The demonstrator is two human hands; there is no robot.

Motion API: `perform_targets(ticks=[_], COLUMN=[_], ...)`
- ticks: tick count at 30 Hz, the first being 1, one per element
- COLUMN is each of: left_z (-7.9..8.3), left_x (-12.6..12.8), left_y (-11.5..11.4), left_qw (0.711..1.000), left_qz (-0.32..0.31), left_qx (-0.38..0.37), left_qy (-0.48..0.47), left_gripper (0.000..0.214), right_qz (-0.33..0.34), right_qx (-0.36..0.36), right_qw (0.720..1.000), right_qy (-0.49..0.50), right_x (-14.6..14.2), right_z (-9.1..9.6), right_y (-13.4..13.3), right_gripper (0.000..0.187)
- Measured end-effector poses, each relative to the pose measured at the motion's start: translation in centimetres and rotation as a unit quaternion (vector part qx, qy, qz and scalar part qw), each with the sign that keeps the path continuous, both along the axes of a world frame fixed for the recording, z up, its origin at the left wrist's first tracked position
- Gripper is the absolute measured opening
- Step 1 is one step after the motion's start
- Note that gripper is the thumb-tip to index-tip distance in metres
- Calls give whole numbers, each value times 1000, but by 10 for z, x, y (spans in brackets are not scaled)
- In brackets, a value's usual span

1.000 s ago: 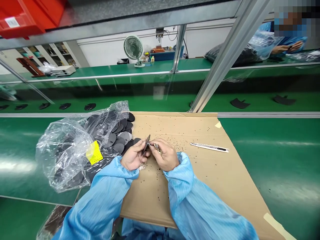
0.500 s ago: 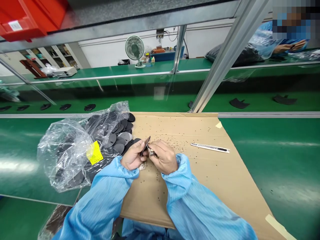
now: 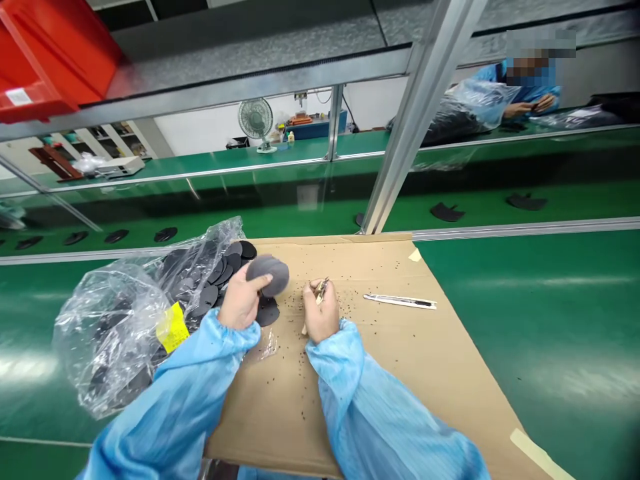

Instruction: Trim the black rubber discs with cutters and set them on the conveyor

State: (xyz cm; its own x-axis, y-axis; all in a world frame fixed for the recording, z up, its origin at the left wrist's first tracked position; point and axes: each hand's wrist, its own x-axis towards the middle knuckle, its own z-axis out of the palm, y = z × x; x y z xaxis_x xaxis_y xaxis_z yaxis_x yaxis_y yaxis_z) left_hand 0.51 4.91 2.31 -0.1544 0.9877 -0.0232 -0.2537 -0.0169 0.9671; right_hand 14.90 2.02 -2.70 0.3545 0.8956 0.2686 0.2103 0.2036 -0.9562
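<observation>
My left hand (image 3: 240,301) grips a flat dark grey disc (image 3: 273,274) by its left edge, thumb on its face, turned up toward me. To its right, my right hand (image 3: 321,319) is closed around a small shiny metal tool (image 3: 321,291); its exact kind is mostly hidden by the fingers. Another dark disc (image 3: 268,312) lies on the cardboard (image 3: 390,367) just below the held one. Left of my left hand, many black discs (image 3: 209,298) spill out of a clear plastic bag (image 3: 113,313). Tiny black bits are scattered across the cardboard.
A white utility knife (image 3: 400,302) lies on the cardboard at right. A yellow label (image 3: 173,327) is on the bag. Behind runs a green belt (image 3: 300,217) carrying dark pieces, crossed by a metal post (image 3: 405,140). A red bin (image 3: 55,60) hangs upper left. Another person sits at upper right.
My hands have moved apart. The left has shifted left and up with the disc, now turned face-on; the right has drawn away with the metal tool. The camera view has shifted slightly.
</observation>
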Motion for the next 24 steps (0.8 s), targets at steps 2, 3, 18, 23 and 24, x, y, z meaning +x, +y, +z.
perform_targets(ticks=[2, 3, 18, 23, 24], left_z=[9, 13, -21, -33, -35], left_x=[-4, -6, 142, 201, 209], left_y=[35, 54, 218, 252, 256], left_qw=[984, 958, 788, 776, 773], left_qz=[38, 63, -87, -197, -215], left_qx=[65, 94, 104, 177, 187], left_qy=[160, 262, 601, 573, 566], left_gripper=[40, 38, 53, 65, 66], right_qz=[-7, -9, -83, -80, -79], right_qx=[2, 2, -26, -31, -29], right_qw=[1000, 999, 986, 986, 985], right_qy=[31, 48, 141, 144, 149], right_x=[-3, -5, -14, -14, -14], right_z=[-3, -4, -16, -15, -14], right_y=[0, -1, 4, 3, 3], right_gripper=[18, 21, 20, 16, 16])
